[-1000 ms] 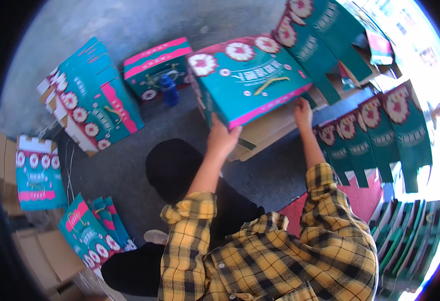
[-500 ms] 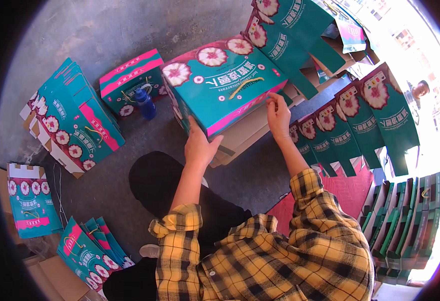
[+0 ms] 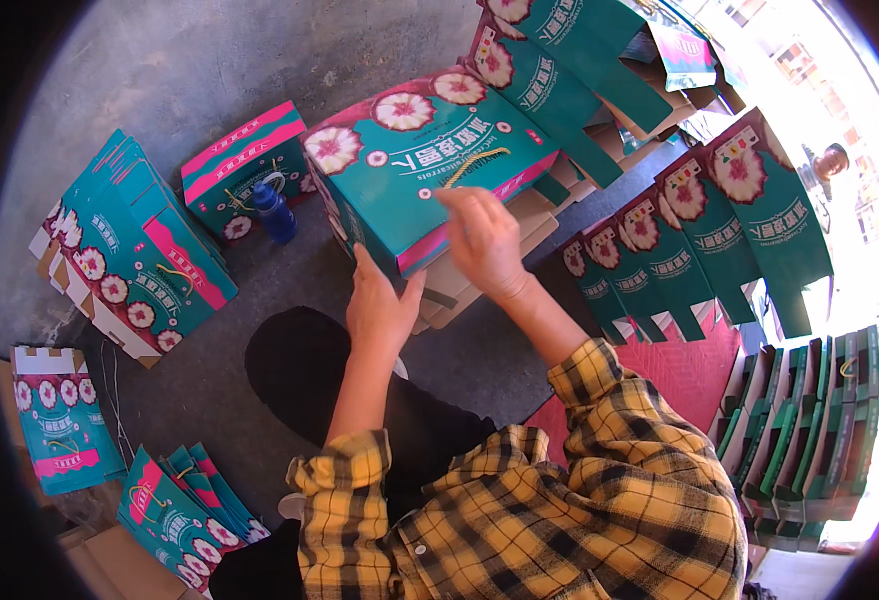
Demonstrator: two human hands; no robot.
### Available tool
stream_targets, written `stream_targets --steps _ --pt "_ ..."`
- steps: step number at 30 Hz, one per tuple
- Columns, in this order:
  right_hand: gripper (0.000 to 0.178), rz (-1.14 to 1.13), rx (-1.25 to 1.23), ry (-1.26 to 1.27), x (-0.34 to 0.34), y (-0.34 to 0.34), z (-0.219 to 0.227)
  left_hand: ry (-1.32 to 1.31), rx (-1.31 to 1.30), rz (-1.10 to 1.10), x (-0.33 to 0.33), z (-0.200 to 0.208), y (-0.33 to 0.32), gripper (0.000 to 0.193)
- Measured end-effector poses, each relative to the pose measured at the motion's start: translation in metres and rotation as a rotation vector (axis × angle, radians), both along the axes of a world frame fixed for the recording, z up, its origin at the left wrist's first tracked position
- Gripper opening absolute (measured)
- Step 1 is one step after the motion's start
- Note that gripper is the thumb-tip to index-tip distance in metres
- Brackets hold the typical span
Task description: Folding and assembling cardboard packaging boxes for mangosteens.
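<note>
A large teal carton [image 3: 409,165] with a pink edge band and pictures of cut fruit stands before me. A yellow cord handle [image 3: 474,168] lies on its top. At the carton's near left corner, my left hand [image 3: 377,312] is open, thumb apart from the fingers, which lie along the left side. My right hand [image 3: 484,245] is raised in front of the pink edge, below the cord in the picture. Its fingers are curled closed, and nothing shows in them. Flat brown cardboard [image 3: 509,262] lies under the carton.
Left of the carton are a smaller teal box [image 3: 244,175], a blue bottle [image 3: 274,212] and stacked flattened cartons [image 3: 139,240]. More cartons [image 3: 174,510] sit at lower left. Open cartons [image 3: 699,240] line the right, above stacked ones [image 3: 804,430]. A person [image 3: 829,165] is far right.
My right hand has left the carton's right front edge, moved left and curled its fingers. My left hand stays at the corner. The whole view has shifted slightly.
</note>
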State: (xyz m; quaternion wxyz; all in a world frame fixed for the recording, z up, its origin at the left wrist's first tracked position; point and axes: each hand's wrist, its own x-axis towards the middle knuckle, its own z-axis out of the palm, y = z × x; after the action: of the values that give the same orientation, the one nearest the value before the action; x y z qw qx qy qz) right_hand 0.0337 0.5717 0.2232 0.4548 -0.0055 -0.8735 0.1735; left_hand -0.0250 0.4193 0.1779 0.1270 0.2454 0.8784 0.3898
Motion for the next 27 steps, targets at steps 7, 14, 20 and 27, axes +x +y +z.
stream_targets --steps 7,14,20,27 --pt "0.03 0.391 -0.23 -0.14 -0.017 -0.065 -0.017 0.648 -0.189 -0.244 0.053 0.032 -0.104 0.051" --pt "0.023 0.486 -0.53 -0.555 -0.062 -0.116 -0.13 0.687 -0.228 -0.193 0.064 0.022 -0.126 0.035" --pt "0.044 0.186 -0.8 -0.758 -0.097 -0.113 -0.236 0.709 -0.231 -0.188 0.062 0.02 -0.13 0.035" --pt "0.066 -0.195 -0.954 -0.919 -0.12 -0.077 -0.304 0.724 -0.219 -0.203 0.06 0.022 -0.116 0.036"
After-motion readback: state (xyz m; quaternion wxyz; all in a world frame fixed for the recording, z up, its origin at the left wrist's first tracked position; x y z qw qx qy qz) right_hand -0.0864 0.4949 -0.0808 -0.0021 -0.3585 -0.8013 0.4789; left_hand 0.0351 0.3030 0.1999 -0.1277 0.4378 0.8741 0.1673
